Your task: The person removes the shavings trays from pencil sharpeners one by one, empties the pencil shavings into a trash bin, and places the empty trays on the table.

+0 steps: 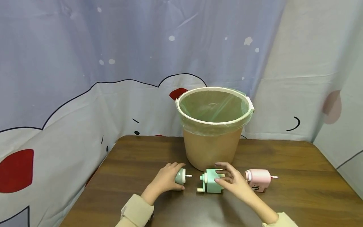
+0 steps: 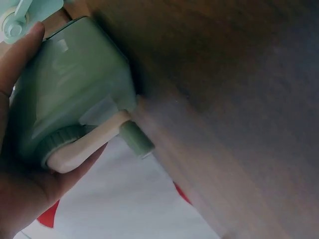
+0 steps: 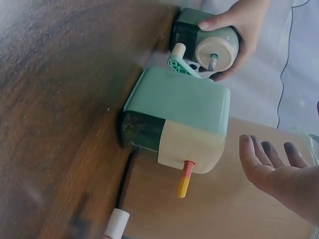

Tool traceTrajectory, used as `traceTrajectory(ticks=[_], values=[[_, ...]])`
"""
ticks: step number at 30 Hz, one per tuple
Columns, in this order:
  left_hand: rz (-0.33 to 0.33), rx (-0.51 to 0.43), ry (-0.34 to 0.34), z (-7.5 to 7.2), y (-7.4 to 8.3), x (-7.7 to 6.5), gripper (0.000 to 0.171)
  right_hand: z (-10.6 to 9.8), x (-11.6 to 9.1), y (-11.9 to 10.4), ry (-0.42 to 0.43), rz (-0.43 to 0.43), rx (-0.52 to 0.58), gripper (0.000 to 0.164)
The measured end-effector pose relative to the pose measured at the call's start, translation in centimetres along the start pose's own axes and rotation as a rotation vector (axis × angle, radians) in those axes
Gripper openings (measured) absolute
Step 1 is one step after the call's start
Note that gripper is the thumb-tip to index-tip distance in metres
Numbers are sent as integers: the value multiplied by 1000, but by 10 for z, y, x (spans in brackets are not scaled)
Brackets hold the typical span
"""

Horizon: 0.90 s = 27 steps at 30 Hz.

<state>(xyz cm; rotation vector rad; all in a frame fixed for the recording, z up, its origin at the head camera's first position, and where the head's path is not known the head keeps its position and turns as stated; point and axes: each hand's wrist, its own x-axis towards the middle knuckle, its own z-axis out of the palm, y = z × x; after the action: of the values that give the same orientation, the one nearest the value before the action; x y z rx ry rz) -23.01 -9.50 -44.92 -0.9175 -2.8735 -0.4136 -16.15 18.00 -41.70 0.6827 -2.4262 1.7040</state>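
On the left of the table, my left hand [image 1: 165, 179] grips a grey-green crank pencil sharpener [image 2: 82, 79] by its sides. Its cream crank [image 2: 87, 144] with a green knob shows in the left wrist view, and a short pencil [image 3: 213, 62] sticks out of its cream front. In the middle stands a mint-green pencil sharpener [image 3: 179, 102] with a crank toward the left. A red and yellow pencil [image 3: 185, 180] pokes out of its cream face. My right hand [image 1: 236, 186] hovers beside this mint sharpener, fingers loosely bent and apart from it, holding nothing.
A pink pencil sharpener [image 1: 260, 178] with a pencil in it stands right of my right hand. Behind the sharpeners is a tan bucket [image 1: 212, 148] lined with a green plastic bag. A patterned curtain [image 1: 136, 107] hangs behind the wooden table [image 1: 136, 157].
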Motion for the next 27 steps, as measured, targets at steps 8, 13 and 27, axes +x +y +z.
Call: traceTrajectory(ticks=[8,13,27], values=[[19,-14,-21,-3,2,5,76,7,-1,3,-9,-56,-5,44],[37,-17,-29,-6,1,2,76,11,-4,4,-34,-51,-1,46],[-38,-119,27,-2,-6,-8,74,20,-3,4,-48,-50,-4,42]])
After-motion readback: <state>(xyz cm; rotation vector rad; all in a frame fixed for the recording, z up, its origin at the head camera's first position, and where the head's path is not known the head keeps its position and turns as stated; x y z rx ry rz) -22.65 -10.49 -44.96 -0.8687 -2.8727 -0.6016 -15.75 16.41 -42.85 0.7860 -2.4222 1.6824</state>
